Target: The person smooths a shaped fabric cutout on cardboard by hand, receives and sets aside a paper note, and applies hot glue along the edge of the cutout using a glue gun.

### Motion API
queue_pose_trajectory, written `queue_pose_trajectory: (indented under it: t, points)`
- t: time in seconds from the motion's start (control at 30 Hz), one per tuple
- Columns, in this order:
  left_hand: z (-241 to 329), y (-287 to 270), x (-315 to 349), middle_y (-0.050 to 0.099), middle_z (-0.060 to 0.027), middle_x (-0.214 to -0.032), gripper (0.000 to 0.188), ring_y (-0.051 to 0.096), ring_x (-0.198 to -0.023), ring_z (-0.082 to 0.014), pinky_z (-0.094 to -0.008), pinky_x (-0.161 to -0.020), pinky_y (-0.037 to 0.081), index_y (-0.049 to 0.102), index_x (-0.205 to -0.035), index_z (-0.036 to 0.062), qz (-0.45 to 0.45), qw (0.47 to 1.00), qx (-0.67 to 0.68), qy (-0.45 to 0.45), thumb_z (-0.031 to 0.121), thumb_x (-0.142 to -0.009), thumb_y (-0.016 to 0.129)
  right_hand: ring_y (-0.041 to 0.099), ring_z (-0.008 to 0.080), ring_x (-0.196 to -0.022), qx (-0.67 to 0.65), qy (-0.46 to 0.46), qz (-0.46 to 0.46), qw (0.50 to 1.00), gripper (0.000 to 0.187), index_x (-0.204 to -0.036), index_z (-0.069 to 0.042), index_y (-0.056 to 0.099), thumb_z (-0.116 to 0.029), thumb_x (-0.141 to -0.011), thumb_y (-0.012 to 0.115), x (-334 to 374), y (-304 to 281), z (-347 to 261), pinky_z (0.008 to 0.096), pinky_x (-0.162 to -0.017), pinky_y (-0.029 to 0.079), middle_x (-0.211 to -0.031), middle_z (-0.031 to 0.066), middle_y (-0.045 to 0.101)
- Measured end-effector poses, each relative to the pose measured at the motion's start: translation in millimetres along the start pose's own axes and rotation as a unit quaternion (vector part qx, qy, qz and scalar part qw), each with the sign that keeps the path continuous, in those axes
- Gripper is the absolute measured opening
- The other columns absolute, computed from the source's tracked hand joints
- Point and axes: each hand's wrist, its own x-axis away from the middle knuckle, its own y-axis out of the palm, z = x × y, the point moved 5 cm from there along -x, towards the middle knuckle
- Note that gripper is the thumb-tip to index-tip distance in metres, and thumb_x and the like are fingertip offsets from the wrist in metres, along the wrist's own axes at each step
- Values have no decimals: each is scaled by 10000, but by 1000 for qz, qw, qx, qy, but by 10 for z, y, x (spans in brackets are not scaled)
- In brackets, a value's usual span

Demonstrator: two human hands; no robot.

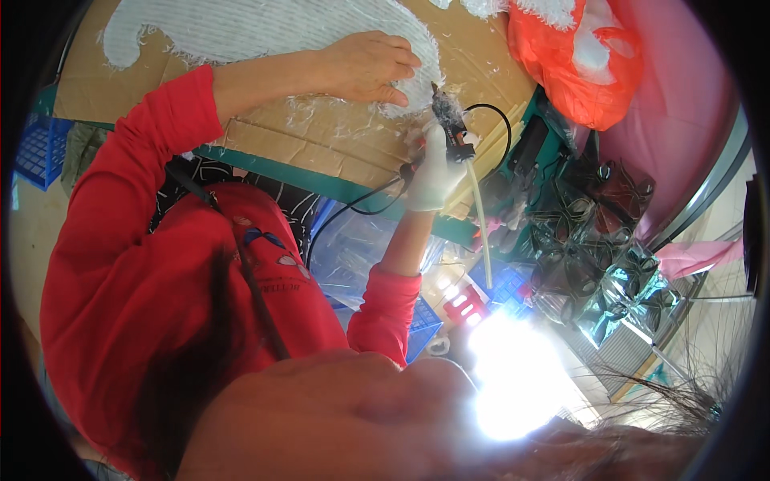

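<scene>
A white, ribbed, fluffy-edged piece of fabric (265, 32) lies on a sheet of brown cardboard (321, 148) on the table. My bare left hand (370, 68) rests palm down at its right end, fingers loosely spread and slightly bent, gripping nothing. To the right of it, my right hand (435, 172), in a white glove, is closed around a black glue gun (451, 120). The nozzle points away from me, close to the fabric's edge, with white fluff around it. A long pale glue stick (481, 220) trails from the gun's back. The glove partly hides the gun's handle.
A black cord (509, 128) loops beside the gun. An orange-red plastic bag (581, 64) with white fluff stands at the far right. Dark shiny wrapped bundles (597, 232) lie right of the table. Blue baskets (44, 148) stand lower, and a bright light glares at lower right.
</scene>
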Motion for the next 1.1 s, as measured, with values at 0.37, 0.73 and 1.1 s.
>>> queue_pose_trajectory:
  t: [0.37, 0.73, 1.1]
  points:
    - [-19, -13, 8, 557, -102, -1202, 469, 472, -1149, -252, -372, -959, 397, 622, -1041, -7, 12, 1000, 0, 7, 419, -850, 570, 465, 52, -487, 80, -50, 0, 996, 216, -923, -49, 515, -196, -822, 638, -37, -17, 42, 188, -403, 333, -670, 16, 575]
    - [-19, 0, -2, 515, -79, -1291, 483, 424, -1229, -265, -389, -1005, 358, 599, -1121, 32, -63, 997, 12, -31, 430, -848, 572, 539, 85, -671, 54, 13, 4, 998, 256, -1010, 4, 524, -79, -813, 665, -59, -20, 50, 220, -580, 439, -808, 35, 577]
    - [-28, 11, 22, 562, -105, -1196, 465, 472, -1148, -256, -376, -955, 395, 622, -1031, -9, 29, 1000, 5, 12, 414, -843, 578, 466, 49, -505, 48, -58, -8, 997, 231, -956, -54, 524, -197, -820, 644, -35, -71, 32, 184, -419, 343, -673, 2, 565]
